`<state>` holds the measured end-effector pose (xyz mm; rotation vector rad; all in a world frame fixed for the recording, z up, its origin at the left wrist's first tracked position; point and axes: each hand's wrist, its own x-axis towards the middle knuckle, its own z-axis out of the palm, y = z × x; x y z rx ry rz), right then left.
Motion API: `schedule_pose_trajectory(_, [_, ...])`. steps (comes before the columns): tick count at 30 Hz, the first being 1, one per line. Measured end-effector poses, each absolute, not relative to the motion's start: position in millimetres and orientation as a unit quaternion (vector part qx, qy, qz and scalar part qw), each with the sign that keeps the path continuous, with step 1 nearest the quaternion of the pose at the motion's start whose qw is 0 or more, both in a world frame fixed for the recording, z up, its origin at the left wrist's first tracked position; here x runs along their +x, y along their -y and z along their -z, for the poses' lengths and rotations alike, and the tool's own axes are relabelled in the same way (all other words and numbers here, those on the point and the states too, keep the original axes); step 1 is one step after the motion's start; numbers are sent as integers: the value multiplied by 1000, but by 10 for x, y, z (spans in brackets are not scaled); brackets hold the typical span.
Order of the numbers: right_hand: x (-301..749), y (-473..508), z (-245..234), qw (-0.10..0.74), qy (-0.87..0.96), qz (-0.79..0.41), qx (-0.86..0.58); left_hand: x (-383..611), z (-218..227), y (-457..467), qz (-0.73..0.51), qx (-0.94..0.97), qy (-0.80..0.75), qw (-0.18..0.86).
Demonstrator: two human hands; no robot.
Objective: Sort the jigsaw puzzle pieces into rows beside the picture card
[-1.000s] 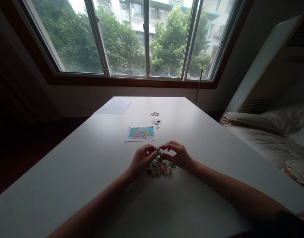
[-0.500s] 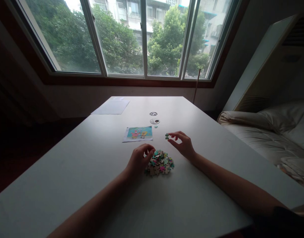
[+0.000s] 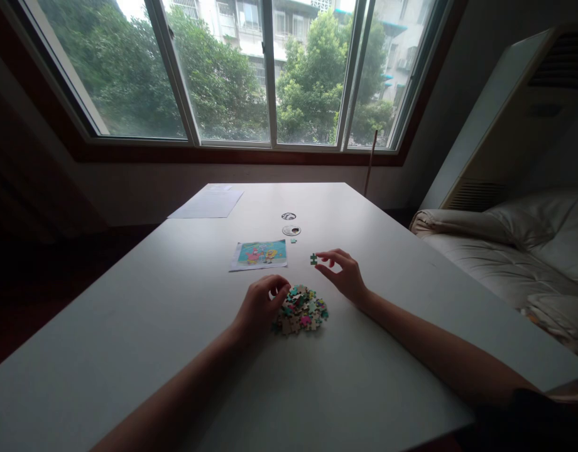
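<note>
Puzzle piece [image 3: 313, 258], long axis upright, one edge hidden, is pinched in right-hand fingers [image 3: 328, 255]; left-hand fingers [image 3: 274, 280] curl nearly together, hold unclear.

You're in what looks like a home's living room: a padded, pale sofa [image 3: 496, 251] sits to your right, beside a tall vented unit [image 3: 501, 125], probably a floor-standing air conditioner. Ahead of you, a wide sliding window [image 3: 235, 100] in a brown frame [image 3: 242, 156] faces leafy trees [image 3: 312, 88] and an apartment-style building [image 3: 251, 37], while jigsaw pieces [image 3: 304, 307] on your white surface [image 3: 176, 301] suit a household too.
</note>
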<state>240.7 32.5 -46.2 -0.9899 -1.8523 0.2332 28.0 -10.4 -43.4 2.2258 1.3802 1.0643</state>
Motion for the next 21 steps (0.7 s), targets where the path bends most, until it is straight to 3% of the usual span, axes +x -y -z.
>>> schedule_pose_trajectory(13, [2364,-347,478,493,750,-153,-415,279,433,107,-376,767,-493,164])
schedule_pose_trajectory(21, [2301,-997,498,364,758,-188,-507,251,460,86,-387,757,-500,165])
